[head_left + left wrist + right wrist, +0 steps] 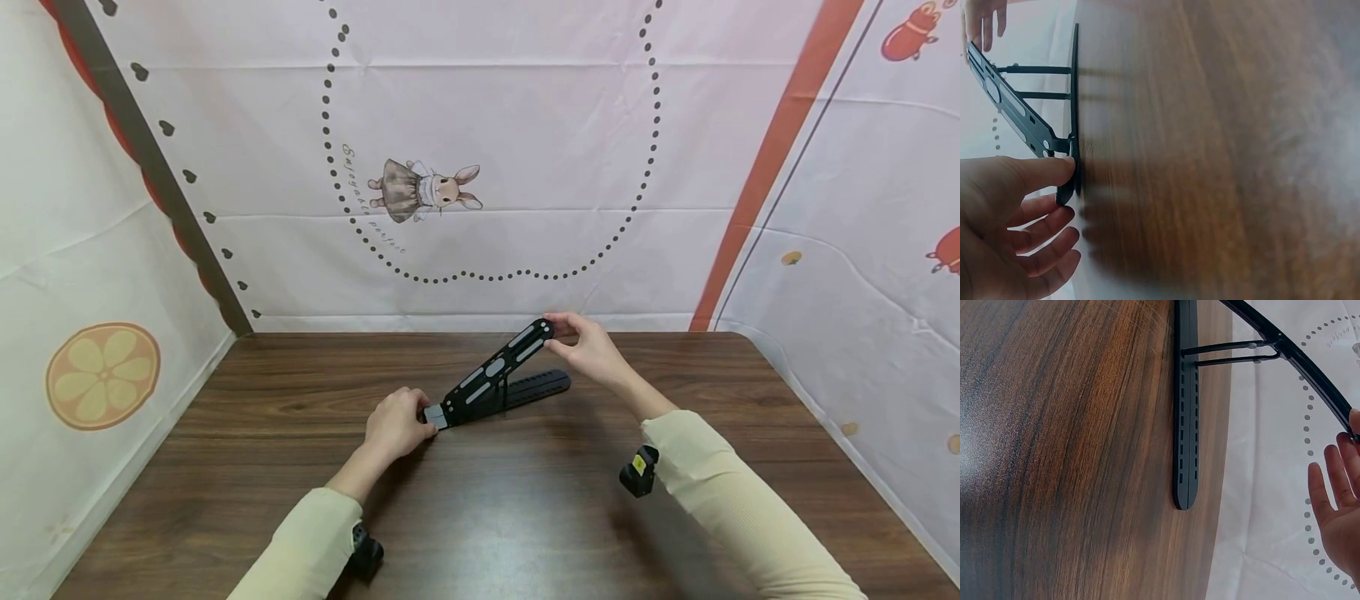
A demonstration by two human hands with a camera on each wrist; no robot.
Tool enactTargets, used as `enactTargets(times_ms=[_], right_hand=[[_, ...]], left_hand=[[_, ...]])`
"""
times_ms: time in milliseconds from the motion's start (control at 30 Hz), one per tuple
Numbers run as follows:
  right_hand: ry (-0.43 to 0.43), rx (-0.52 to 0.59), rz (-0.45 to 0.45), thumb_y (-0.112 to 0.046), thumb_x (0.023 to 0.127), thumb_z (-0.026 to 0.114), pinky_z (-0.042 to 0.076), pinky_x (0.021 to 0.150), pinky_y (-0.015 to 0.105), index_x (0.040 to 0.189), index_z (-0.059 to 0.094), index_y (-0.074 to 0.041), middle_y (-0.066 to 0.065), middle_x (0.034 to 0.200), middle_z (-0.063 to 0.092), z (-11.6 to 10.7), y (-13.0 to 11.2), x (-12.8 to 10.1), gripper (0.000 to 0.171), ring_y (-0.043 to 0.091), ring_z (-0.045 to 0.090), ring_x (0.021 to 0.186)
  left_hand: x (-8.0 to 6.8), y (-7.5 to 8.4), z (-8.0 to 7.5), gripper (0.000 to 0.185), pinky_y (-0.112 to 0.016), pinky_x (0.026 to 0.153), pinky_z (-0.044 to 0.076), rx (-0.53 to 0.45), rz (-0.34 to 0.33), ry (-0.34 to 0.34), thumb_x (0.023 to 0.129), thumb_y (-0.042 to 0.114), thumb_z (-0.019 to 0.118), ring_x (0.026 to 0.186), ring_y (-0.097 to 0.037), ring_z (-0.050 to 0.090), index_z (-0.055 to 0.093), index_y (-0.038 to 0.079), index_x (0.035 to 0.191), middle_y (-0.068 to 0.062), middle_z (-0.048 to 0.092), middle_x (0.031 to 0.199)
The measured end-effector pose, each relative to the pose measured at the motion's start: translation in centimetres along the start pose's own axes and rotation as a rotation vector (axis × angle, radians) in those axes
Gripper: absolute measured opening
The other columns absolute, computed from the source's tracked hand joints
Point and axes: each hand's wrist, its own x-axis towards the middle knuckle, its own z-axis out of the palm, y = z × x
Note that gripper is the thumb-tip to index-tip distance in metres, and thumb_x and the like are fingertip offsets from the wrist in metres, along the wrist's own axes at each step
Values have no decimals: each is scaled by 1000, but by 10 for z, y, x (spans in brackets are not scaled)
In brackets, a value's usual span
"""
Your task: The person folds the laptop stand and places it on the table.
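A person in pale sleeves is holding a black folding stand (491, 368) on a brown wooden table (487, 500), near its far edge. The stand's flat base bar (538, 387) is lying along the tabletop, while its upper arm (496, 367), slotted with pale gaps, is sloping up toward the right. Two thin rods (1044, 95) are bridging the space between arm and base.

The left hand (397, 423) is pinching the low, hinged end beside a grey pad (435, 417): the thumb is pressing one side, the index finger is sitting at the other, and the remaining fingers are curving loosely below. The right hand (592, 350) is gripping the raised tip between thumb and fingers, with its other fingers extending outward.

A small black device (366, 554) is sitting at the left wrist. Behind the table, a white cloth (495, 108) is hanging, showing a printed rabbit (420, 192) lying sideways.
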Motion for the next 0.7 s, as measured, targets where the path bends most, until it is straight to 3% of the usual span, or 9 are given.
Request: enactTargets(times_ms=[267, 700], right_hand=[[-4, 9, -2, -10, 87, 63, 50, 85, 38, 125, 52, -2, 18, 119, 58, 2, -1, 0, 41, 28, 60, 103], [5, 9, 14, -11, 86, 64, 50, 84, 38, 124, 51, -1, 17, 113, 59, 7, -5, -3, 41, 28, 59, 102]], left_hand=[[4, -5, -1, 35, -40, 65, 49, 5, 5, 10, 73, 24, 76, 87, -23, 59, 66, 12, 104, -4, 61, 99], [16, -13, -3, 34, -44, 69, 50, 15, -6, 12, 79, 19, 71, 98, -29, 59, 65, 13, 112, -7, 61, 110]])
